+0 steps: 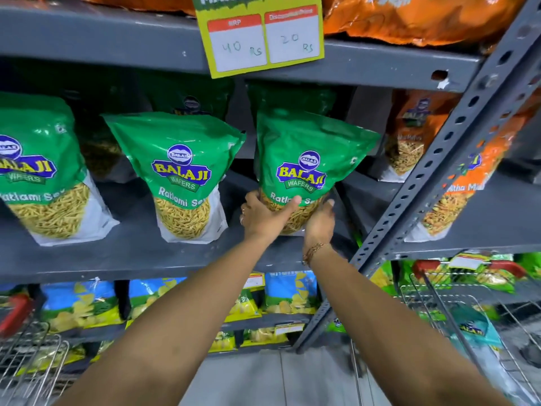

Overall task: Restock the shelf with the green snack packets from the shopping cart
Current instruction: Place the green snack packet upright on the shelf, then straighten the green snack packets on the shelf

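A green Balaji snack packet [304,159] stands upright on the grey middle shelf [131,250], right of centre. My left hand [263,213] grips its lower left corner, thumb across the front. My right hand [319,222] cups its lower right side from below. Two more green packets stand to the left, one at centre [181,171] and one at the far left [41,168]. More green packets sit in shadow behind them. The wire shopping cart [456,306] is at the lower right, with a teal packet [471,323] inside.
A slanted grey perforated upright [433,159] crosses just right of my hands. Orange packets [409,136] fill the shelf beyond it and the shelf above. A yellow price card [260,36] hangs from the upper shelf edge. Blue-yellow packets line the lower shelf. Another wire basket [26,356] is at lower left.
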The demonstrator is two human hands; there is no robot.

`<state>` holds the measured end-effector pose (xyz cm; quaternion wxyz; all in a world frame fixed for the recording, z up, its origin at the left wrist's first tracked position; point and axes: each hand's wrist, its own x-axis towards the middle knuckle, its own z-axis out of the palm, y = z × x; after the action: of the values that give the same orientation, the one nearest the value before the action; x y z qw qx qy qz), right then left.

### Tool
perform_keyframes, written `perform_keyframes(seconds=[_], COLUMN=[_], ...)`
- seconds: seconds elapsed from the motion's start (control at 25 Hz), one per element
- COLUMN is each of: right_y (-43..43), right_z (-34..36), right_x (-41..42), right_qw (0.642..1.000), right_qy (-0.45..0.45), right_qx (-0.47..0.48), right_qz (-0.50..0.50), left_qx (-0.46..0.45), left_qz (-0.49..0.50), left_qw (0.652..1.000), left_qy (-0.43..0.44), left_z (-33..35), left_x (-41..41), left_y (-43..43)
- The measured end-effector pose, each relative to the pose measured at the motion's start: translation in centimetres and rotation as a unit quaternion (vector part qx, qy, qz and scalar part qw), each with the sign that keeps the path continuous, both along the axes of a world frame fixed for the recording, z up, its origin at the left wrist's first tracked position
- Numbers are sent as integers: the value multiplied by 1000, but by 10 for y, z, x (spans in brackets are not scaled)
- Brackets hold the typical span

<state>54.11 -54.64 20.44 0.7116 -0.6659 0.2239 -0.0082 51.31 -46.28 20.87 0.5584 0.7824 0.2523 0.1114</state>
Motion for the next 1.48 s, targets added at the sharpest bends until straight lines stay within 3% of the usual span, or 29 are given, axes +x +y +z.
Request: perform_keyframes(seconds=[0.08, 0.12, 0.24, 0.32, 0.4, 0.44, 0.56, 0.64, 0.8, 0.88, 1.0, 1.08, 1.16, 1.24, 1.32, 1.36, 1.44, 1.48], right_y=[13, 26, 104, 174, 238, 270, 336, 358, 355, 351, 348, 348, 349, 343, 326, 314, 286, 270], right_z=[-10, -16, -14, 13, 42, 52, 72, 79, 81, 58, 10, -9, -9, -10, -15, -19, -24, -26], right_x=[-31, -53, -105, -118, -120, -114, -84, -68, -78, -93, -114, -119, -125, -129, -134, -136, -137, -134], right_qw=[995, 995, 962, 911, 887, 896, 928, 943, 944, 941, 920, 919, 923, 935, 952, 961, 985, 992], right_qy=[-20, -63, -206, -270, -307, -305, -265, -227, -230, -214, -173, -173, -168, -166, -190, -202, -155, -125], right_qx=[-61, -65, -36, -49, -62, -61, -64, -14, 107, 88, -11, -45, -46, -55, -68, -68, -30, -10], right_qz=[-74, -50, 174, 308, 338, 316, 253, 244, 211, 247, 352, 351, 343, 309, 230, 179, 65, 1], left_qx=[-6, -2, 16, -23, -59, -63, -72, -97, -70, -93, -76, -63, -80, -40, 112, 209, 319, 311], left_qz=[0, 25, 202, 346, 434, 442, 333, 241, 236, 198, 51, 37, 48, 130, 248, 250, 80, -22], left_qw=[998, 993, 948, 885, 842, 845, 906, 931, 933, 940, 981, 988, 985, 976, 943, 919, 896, 899], left_qy=[-57, -112, -244, -309, -314, -295, -252, -255, -263, -260, -173, -137, -143, -169, -191, -221, -298, -306], left_z=[-4, -6, -1, 9, 19, 24, 32, 40, 53, 41, 6, -13, -16, -19, -35, -41, -49, -45], left_x=[-22, -39, -91, -113, -121, -121, -109, -103, -101, -108, -133, -135, -134, -135, -145, -154, -157, -152], left_y=[16, 30, 108, 188, 270, 309, 388, 412, 415, 406, 398, 403, 404, 394, 376, 362, 330, 310])
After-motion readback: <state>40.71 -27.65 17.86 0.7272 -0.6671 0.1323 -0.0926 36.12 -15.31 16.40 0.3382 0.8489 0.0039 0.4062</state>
